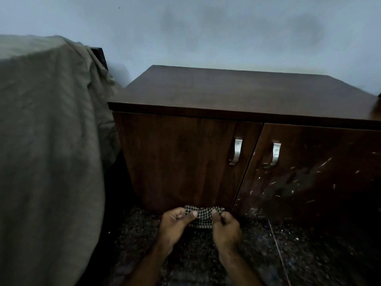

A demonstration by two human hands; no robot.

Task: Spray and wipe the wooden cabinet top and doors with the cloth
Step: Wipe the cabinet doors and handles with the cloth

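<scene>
Head view, nearest first: left hand (175, 223) and right hand (225, 226) close together low in frame, both pinching a small checked cloth (203, 217) between thumb and curled fingers, stretched or being refolded between them. Held just in front of the bottom edge of the left door (177, 159), above a dark speckled floor (299, 254); whether touching the door, impossible to tell.

Just beyond, a dark wooden cabinet (237, 112) with two doors shut and a curved metal handle (236, 151) on each. Right door (319, 172) flecked with pale streaks and droplets, probably spray not yet wiped off, though old scuffs cannot be ruled out. Left door plain and dull, no wet sheen showing. Cabinet top (237, 87) bare and matte, no visible droplets or streaks. No spray bottle anywhere in sight; only a dark blurred shape at the far right edge, unidentifiable.

To the left, a grey sheet (51, 120) draped over bulky furniture beside the cabinet. Farthest back, a pale wall (206, 27) with dark smudges.

Judged from this: somewhere in the middle. Top possibly done, right door apparently sprayed and awaiting the cloth, left door uncertain. Likely next: cloth readied, then across the marked right door.
</scene>
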